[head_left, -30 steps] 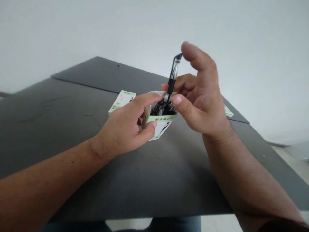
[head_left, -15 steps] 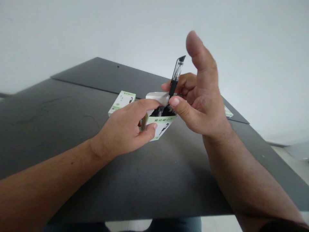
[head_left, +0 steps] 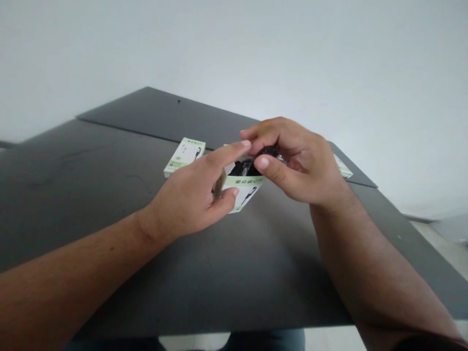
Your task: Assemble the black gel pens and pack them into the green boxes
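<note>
I've got a small white-and-green cardboard pen box [head_left: 243, 192] gripped slightly tilted in my left hand [head_left: 186, 195], its top open, with black gel pens [head_left: 244, 169] crowded inside.

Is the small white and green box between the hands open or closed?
Open: black pens show inside the white-and-green cardboard box, at its uncovered top.

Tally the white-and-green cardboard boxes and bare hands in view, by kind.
White-and-green cardboard boxes (open box, back-left box, back-right box): 3
Bare hands (left hand, right hand): 2
Total: 5
</note>
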The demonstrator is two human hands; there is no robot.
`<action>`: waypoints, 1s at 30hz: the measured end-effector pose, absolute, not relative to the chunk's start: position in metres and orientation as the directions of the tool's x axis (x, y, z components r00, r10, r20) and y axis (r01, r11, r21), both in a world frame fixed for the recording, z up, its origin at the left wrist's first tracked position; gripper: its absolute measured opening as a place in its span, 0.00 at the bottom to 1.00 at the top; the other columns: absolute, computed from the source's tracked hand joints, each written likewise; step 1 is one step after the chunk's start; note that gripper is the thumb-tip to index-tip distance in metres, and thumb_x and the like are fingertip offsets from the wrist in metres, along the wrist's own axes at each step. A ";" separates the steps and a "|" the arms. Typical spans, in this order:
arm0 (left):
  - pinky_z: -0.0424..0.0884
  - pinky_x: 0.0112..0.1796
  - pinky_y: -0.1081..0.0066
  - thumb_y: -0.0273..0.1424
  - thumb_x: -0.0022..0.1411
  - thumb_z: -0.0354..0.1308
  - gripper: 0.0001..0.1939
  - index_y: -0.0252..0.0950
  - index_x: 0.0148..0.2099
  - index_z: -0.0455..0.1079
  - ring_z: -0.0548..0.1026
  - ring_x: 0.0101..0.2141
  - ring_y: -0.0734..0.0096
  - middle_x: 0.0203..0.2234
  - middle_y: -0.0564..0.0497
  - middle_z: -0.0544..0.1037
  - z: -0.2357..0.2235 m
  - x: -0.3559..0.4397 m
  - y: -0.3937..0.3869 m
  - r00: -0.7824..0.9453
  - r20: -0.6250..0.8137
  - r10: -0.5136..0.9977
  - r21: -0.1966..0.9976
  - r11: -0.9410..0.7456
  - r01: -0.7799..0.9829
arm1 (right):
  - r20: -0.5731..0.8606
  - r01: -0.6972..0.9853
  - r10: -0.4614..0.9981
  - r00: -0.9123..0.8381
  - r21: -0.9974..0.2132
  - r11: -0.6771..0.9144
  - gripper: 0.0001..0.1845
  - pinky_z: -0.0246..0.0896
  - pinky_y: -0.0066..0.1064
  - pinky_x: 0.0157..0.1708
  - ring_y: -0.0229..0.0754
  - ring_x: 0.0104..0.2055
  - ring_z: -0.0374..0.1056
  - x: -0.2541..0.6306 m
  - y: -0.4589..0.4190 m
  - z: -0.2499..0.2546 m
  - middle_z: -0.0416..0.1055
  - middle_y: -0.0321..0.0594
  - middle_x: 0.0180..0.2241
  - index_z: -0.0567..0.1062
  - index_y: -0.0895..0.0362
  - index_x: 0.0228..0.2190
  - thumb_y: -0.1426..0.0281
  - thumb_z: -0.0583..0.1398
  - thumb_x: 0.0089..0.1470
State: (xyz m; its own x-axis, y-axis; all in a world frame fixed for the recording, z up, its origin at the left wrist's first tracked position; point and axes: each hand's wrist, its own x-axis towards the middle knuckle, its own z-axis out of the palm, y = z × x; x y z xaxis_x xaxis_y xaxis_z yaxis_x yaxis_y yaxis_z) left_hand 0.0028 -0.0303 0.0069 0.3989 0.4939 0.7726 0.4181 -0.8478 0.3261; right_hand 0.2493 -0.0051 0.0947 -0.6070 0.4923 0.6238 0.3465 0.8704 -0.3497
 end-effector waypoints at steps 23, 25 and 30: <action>0.80 0.64 0.55 0.27 0.72 0.61 0.35 0.47 0.77 0.61 0.83 0.60 0.54 0.69 0.48 0.78 0.006 0.003 -0.030 0.387 0.771 0.506 0.312 -0.829 0.464 | 0.463 0.178 0.650 -0.602 -0.716 0.675 0.21 0.79 0.37 0.48 0.46 0.48 0.82 0.260 0.011 0.083 0.86 0.41 0.49 0.88 0.49 0.52 0.49 0.66 0.72; 0.81 0.61 0.56 0.29 0.72 0.60 0.32 0.45 0.75 0.64 0.85 0.56 0.55 0.65 0.48 0.81 0.006 0.003 -0.030 0.384 0.761 0.523 0.309 -0.813 0.493 | 0.469 0.149 0.645 -0.603 -0.728 0.670 0.18 0.79 0.38 0.51 0.46 0.50 0.82 0.260 0.013 0.079 0.87 0.41 0.50 0.88 0.51 0.49 0.51 0.70 0.69; 0.81 0.57 0.57 0.29 0.70 0.62 0.29 0.44 0.71 0.67 0.85 0.49 0.58 0.60 0.48 0.83 0.004 0.001 -0.029 0.384 0.747 0.543 0.321 -0.800 0.506 | 0.482 0.180 0.658 -0.579 -0.712 0.679 0.17 0.78 0.38 0.53 0.46 0.50 0.81 0.257 0.015 0.077 0.86 0.42 0.50 0.88 0.51 0.47 0.53 0.72 0.67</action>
State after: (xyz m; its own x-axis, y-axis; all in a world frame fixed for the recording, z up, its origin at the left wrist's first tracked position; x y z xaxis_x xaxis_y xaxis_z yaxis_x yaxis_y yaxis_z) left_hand 0.0013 -0.0290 0.0043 0.3845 0.5428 0.7467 0.5059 -0.8005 0.3214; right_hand 0.2573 0.0145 0.0766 -0.5786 0.6581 0.4818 0.1798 0.6791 -0.7117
